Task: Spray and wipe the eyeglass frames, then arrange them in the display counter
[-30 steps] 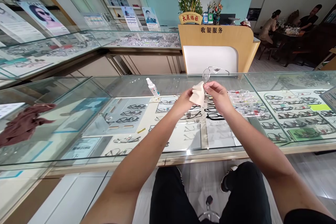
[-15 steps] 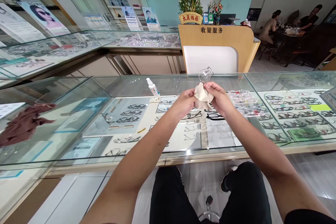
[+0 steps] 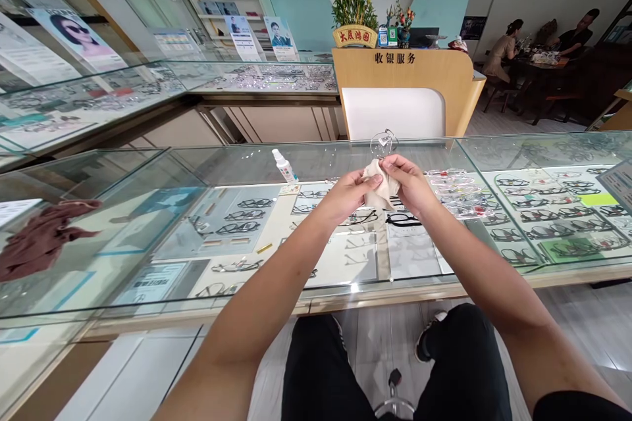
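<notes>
A pale cream cleaning cloth (image 3: 379, 195) is bunched between my two hands above the glass counter. My left hand (image 3: 349, 196) is closed on it, the thumb pressed over its front. A thin-rimmed pair of eyeglasses (image 3: 383, 143) sticks up from behind the cloth, with one round lens visible; the rest is covered by cloth and fingers. My right hand (image 3: 411, 183) is closed around the eyeglasses' lower part, its fingers also against the cloth. A white spray bottle (image 3: 285, 166) stands on the counter to the left of my hands.
Rows of spectacle frames (image 3: 245, 216) lie inside the glass display counter (image 3: 345, 288). A brown cloth (image 3: 47, 237) rests on the glass at far left. Several clear-lens items (image 3: 457, 192) are right of my hands. Beyond is a wooden cashier desk (image 3: 459, 85); two people sit at a back table.
My left thumb has come across onto the cloth, which is now bunched differently between my hands. The eyeglasses stay in about the same place, and the view has shifted slightly.
</notes>
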The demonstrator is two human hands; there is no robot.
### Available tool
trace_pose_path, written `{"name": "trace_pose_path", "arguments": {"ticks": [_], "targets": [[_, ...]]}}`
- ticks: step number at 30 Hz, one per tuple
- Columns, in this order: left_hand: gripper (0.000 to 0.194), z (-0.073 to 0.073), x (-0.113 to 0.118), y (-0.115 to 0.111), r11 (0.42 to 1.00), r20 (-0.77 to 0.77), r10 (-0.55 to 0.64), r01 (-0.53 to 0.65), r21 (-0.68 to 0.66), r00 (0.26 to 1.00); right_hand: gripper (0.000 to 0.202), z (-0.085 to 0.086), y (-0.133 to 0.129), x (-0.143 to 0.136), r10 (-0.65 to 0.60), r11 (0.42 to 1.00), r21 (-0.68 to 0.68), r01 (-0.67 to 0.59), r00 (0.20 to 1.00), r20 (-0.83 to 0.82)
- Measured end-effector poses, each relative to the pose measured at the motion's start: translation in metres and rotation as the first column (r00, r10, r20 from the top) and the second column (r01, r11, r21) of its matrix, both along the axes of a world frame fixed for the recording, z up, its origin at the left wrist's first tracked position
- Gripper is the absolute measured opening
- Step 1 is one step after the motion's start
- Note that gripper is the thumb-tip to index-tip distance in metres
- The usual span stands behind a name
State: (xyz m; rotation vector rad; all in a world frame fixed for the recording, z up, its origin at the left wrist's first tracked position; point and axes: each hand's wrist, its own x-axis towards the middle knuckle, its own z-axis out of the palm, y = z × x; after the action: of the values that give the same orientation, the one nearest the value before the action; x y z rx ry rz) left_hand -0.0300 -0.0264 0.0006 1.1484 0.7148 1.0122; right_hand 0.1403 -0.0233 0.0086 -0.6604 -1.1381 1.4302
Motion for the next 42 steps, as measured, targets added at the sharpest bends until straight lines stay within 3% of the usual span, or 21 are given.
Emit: {"name": "trace_pose_path", "arguments": {"ticks": [5, 9, 17, 21, 25, 30, 37, 42], "targets": [[0.067, -0.001, 0.002, 0.0, 0.998, 0.001, 0.033, -0.033, 0.055, 0.999, 0.043, 0.0, -0.001, 0.002, 0.018, 1.0, -0.019, -0.018, 1.0, -0.017], [0.065, 0.002, 0.009, -0.005, 0.985, 0.003, 0.126, -0.126, 0.115, 0.992, 0.042, 0.002, -0.004, -0.001, 0.017, 1.0, -0.013, -0.017, 1.0, -0.006], [0.071, 0.003, 0.018, -0.01, 0.907, 0.04, 0.357, -0.357, 0.224, 0.933, 0.036, 0.003, -0.01, -0.009, -0.097, 0.99, 0.11, 0.091, 0.994, 0.047], [0.066, -0.001, 0.017, -0.006, 0.885, 0.005, 0.408, -0.397, 0.242, 0.913, 0.033, 0.003, -0.01, -0.007, -0.082, 0.994, 0.077, 0.079, 0.996, 0.044], [0.062, -0.005, 0.014, -0.003, 0.907, -0.065, 0.371, -0.346, 0.238, 0.926, 0.027, 0.006, -0.006, -0.003, -0.091, 0.996, 0.003, 0.091, 0.996, -0.01], [0.067, -0.001, 0.014, -0.007, 0.934, -0.062, 0.25, -0.223, 0.279, 0.966, 0.029, 0.005, -0.004, -0.003, -0.095, 0.992, -0.079, 0.094, 0.995, -0.009], [0.066, -0.004, 0.017, -0.007, 0.887, -0.038, 0.407, -0.384, 0.257, 0.913, 0.038, 0.0, -0.01, -0.01, -0.024, 0.997, -0.069, 0.023, 1.0, -0.02], [0.072, -0.009, 0.01, 0.003, 0.973, -0.041, 0.193, -0.185, 0.139, 0.98, 0.041, 0.002, -0.009, -0.006, -0.037, 0.997, -0.06, 0.038, 0.999, 0.022]]}}
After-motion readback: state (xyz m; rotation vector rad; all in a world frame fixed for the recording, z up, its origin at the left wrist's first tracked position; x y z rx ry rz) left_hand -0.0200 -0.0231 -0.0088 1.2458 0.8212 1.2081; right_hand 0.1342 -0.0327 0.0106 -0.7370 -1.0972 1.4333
